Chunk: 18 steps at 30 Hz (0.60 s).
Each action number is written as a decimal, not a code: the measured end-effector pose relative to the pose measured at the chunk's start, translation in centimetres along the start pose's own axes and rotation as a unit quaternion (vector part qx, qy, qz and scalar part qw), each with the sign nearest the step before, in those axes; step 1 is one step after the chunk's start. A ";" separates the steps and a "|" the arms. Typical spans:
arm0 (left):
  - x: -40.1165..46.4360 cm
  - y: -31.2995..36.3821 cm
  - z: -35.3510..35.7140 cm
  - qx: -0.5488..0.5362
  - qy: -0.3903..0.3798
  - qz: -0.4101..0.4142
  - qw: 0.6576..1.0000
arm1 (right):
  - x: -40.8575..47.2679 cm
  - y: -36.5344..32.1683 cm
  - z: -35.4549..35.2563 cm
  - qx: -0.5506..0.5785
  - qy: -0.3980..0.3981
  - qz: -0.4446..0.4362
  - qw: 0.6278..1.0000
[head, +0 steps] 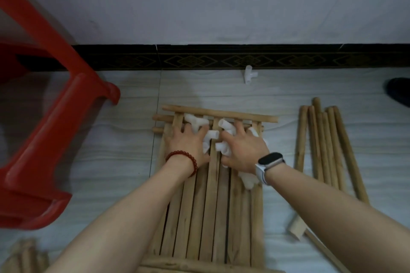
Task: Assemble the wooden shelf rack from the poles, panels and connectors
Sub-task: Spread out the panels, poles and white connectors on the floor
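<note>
— What's out past the fingertips?
— A black patterned baseboard [221, 57] under a pale wall [221, 0].
— And off to the left side?
— A red plastic stool [55, 117], tipped, on the pale tiled floor [99, 162].

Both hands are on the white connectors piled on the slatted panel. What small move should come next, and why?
Probably lift one connector clear with the right hand: the pile lies loose on the panel, and the poles alongside are bare.
</note>
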<state>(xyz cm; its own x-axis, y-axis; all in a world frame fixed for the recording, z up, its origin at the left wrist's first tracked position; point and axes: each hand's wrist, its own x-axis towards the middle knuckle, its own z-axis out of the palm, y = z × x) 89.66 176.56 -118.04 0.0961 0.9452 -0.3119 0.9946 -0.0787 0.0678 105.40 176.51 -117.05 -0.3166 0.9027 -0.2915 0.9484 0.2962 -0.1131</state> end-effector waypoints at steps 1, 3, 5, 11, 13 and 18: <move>0.2 0.2 -0.2 0.014 0.001 0.004 1.000 | -0.3 -0.1 0.3 0.023 0.009 0.006 1.000; 0.9 0.3 -0.8 0.036 -0.003 0.019 0.999 | -0.7 -0.1 0.7 0.065 0.023 0.022 0.997; 1.4 0.0 -1.3 0.039 -0.022 0.037 0.998 | -1.1 0.0 0.8 0.099 0.028 0.032 0.994; 0.2 -0.6 -0.4 0.009 0.042 0.034 0.998 | -3.4 -0.2 1.5 0.183 0.051 0.025 0.982; 0.1 -0.9 -0.2 -0.013 0.081 0.046 0.996 | -4.5 0.0 1.5 0.216 0.081 0.021 0.973; -0.7 -2.1 -1.0 -0.101 0.126 0.036 0.986 | -9.0 2.8 0.6 0.396 0.207 0.093 0.890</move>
<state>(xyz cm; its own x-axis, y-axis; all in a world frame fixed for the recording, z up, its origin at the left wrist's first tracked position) 87.48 176.33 -117.02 0.1280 0.9903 -0.0547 0.9549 -0.1081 0.2764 110.91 169.05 -115.37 0.0329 0.9993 -0.0184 0.6228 -0.0349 -0.7816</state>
